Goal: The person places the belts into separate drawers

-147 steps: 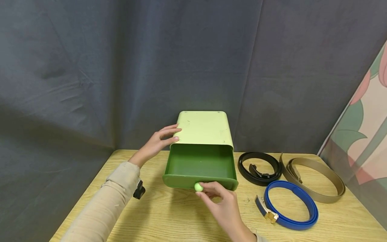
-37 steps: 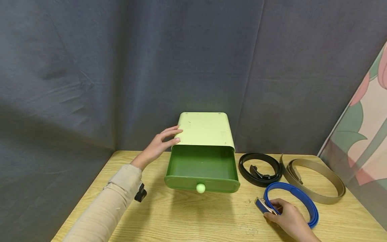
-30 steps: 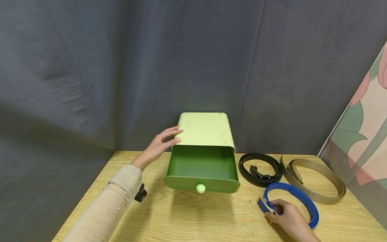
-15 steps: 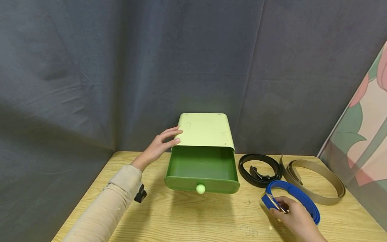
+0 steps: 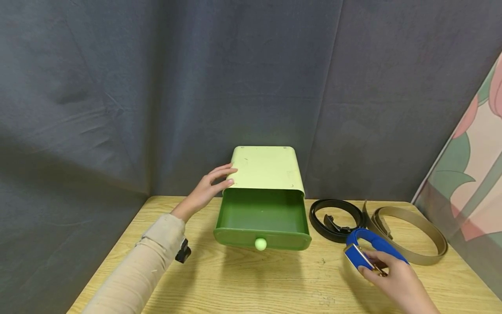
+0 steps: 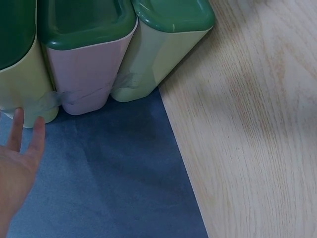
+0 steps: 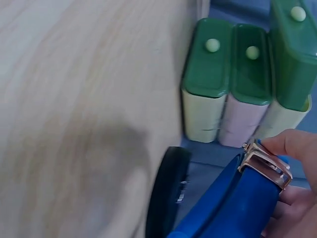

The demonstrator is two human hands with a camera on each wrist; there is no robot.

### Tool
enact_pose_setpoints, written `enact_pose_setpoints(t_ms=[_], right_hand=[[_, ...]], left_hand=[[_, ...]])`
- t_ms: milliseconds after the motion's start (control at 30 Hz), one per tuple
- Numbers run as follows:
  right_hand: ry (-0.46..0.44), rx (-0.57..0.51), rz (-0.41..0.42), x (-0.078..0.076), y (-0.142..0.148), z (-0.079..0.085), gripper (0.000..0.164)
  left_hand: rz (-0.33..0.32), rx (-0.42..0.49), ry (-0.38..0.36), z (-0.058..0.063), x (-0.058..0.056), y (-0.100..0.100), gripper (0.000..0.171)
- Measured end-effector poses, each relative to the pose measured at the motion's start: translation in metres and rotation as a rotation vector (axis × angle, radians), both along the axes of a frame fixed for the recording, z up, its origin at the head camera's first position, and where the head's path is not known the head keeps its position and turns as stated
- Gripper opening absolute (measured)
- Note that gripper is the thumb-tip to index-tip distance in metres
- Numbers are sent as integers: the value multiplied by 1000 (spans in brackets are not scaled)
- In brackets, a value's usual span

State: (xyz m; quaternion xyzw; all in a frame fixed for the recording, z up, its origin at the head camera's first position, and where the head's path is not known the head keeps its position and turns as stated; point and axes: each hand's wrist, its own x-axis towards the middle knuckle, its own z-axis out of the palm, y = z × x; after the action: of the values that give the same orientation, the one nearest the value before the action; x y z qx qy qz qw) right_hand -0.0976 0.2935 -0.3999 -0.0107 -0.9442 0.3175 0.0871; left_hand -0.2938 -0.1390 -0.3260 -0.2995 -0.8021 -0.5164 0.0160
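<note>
My right hand (image 5: 404, 281) pinches a coiled blue belt (image 5: 378, 242) by its gold buckle (image 7: 267, 166), its near end raised off the table. My left hand (image 5: 201, 192) rests its extended fingers on the left side of a pale-green drawer box (image 5: 268, 168). The box's dark-green drawer (image 5: 262, 240) is pulled out, with nothing in it, and has a round light-green knob (image 5: 260, 244). A coiled black belt (image 5: 317, 223) and a coiled tan belt (image 5: 425, 258) lie on the table beyond the blue one.
The wrist views show further drawer boxes joined to this one, a pink box (image 6: 86, 69) among them. A grey curtain (image 5: 235, 87) hangs behind the wooden table (image 5: 270, 283). At the right stands a flower-patterned panel (image 5: 466, 174).
Earlier my right hand was on the drawer knob; it then moved to the blue belt's buckle. Over the last second it has raised the buckle end and shifted right. My left hand stays put.
</note>
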Motion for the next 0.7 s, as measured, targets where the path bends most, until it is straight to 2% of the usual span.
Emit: enact_pose_setpoints(t_ms=[300,500,700], right_hand=[[39,-13,-7,12,-11,23,46],[162,24,-30,18,-19,39,40],[216,23,-39,21,-24,52,40]], left_hand=[[2,9,-1,0,1,0,43],[-4,13,-1,-1,-1,1,43],[0,18,2,-2,-1,1,42]])
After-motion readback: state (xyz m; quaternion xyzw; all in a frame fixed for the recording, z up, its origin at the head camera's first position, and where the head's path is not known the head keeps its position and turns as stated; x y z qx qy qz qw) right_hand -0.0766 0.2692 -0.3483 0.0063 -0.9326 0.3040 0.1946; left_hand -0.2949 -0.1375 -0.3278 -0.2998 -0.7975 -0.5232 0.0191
